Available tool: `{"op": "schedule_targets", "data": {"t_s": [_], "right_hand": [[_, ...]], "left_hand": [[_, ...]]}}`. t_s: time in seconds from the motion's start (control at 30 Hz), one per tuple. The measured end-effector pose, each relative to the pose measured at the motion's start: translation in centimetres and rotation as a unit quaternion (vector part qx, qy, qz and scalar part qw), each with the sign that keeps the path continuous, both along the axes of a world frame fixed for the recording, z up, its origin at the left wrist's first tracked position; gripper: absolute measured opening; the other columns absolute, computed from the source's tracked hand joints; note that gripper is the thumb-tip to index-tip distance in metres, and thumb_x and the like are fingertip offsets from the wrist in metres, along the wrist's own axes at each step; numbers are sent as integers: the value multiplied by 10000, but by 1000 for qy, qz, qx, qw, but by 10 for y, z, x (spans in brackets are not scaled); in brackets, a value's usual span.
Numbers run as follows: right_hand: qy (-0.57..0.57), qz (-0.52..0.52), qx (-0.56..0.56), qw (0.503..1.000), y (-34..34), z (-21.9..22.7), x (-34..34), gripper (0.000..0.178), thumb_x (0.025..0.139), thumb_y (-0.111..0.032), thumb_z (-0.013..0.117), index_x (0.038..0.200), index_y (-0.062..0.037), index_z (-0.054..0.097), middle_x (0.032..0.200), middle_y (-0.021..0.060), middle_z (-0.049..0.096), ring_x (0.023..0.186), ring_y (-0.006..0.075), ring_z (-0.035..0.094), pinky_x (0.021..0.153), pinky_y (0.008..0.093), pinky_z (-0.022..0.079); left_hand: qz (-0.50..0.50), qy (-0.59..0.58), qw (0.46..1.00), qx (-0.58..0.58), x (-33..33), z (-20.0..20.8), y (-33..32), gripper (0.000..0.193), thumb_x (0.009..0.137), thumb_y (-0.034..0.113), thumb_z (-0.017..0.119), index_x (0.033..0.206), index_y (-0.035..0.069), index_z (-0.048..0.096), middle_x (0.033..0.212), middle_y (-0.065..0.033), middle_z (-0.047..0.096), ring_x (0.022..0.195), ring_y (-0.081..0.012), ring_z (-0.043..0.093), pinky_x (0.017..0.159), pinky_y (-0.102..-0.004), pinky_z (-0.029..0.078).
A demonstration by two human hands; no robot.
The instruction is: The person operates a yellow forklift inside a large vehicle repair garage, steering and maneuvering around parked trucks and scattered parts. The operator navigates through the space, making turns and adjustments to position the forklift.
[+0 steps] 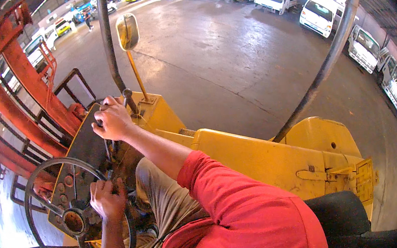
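Observation:
I sit at the controls of a yellow forklift. My left hand [108, 199] is curled closed over the right side of the black steering wheel rim [42, 166]. Its fingertips are partly hidden. Further forward, my right hand [112, 119] reaches out and closes over the top of a control lever [108, 150], whose rod shows beneath the fingers; the grip itself is covered by the hand. Just right of that hand stands another lever with a round dark knob [128, 94]. Small round gauges [61, 188] sit on the dark dash behind the wheel.
An orange-red mast [34, 79] rises at the front left. A mirror [128, 32] and dark cage posts [322, 68] frame the cab. The yellow body [251, 157] lies to my right. Parked white trucks [318, 12] line the far floor; a person [88, 20] stands far left.

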State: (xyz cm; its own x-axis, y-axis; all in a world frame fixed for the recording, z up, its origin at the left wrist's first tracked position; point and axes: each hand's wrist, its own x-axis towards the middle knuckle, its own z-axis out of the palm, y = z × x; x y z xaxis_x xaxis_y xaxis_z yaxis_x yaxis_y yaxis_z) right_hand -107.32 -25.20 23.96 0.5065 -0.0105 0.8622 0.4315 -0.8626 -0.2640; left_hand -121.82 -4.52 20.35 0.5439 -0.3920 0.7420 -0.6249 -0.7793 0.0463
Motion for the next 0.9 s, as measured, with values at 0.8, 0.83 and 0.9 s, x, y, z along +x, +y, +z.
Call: {"op": "schedule_targets", "data": {"t_s": [0.8, 0.83, 0.9], "right_hand": [[27, 48, -74, 996, -14, 20, -12, 270, 943, -334, 748, 893, -68, 743, 923, 134, 732, 1048, 348, 625, 972, 480, 474], [24, 46, -90, 995, -14, 19, -10, 256, 954, -321, 736, 903, -71, 746, 934, 128, 732, 1041, 345, 619, 976, 481, 472], [-15, 80, -94, 992, -23, 1, 16, 247, 974, -313, 712, 925, -74, 751, 933, 127, 722, 1009, 341, 607, 973, 474, 467]], "left_hand": [[-91, -15, 990, -106, -68, -5, 31, 198, 779, 272, 772, 731, 132, 642, 804, -50, 549, 776, -268, 564, 601, -410, 516], [-89, -23, 989, -115, -71, -7, 31, 201, 773, 271, 771, 724, 131, 636, 813, -53, 555, 784, -273, 568, 608, -413, 519], [-77, -31, 989, -119, -62, -15, 29, 220, 758, 286, 765, 700, 132, 617, 856, -57, 585, 821, -290, 589, 639, -433, 530]]}}
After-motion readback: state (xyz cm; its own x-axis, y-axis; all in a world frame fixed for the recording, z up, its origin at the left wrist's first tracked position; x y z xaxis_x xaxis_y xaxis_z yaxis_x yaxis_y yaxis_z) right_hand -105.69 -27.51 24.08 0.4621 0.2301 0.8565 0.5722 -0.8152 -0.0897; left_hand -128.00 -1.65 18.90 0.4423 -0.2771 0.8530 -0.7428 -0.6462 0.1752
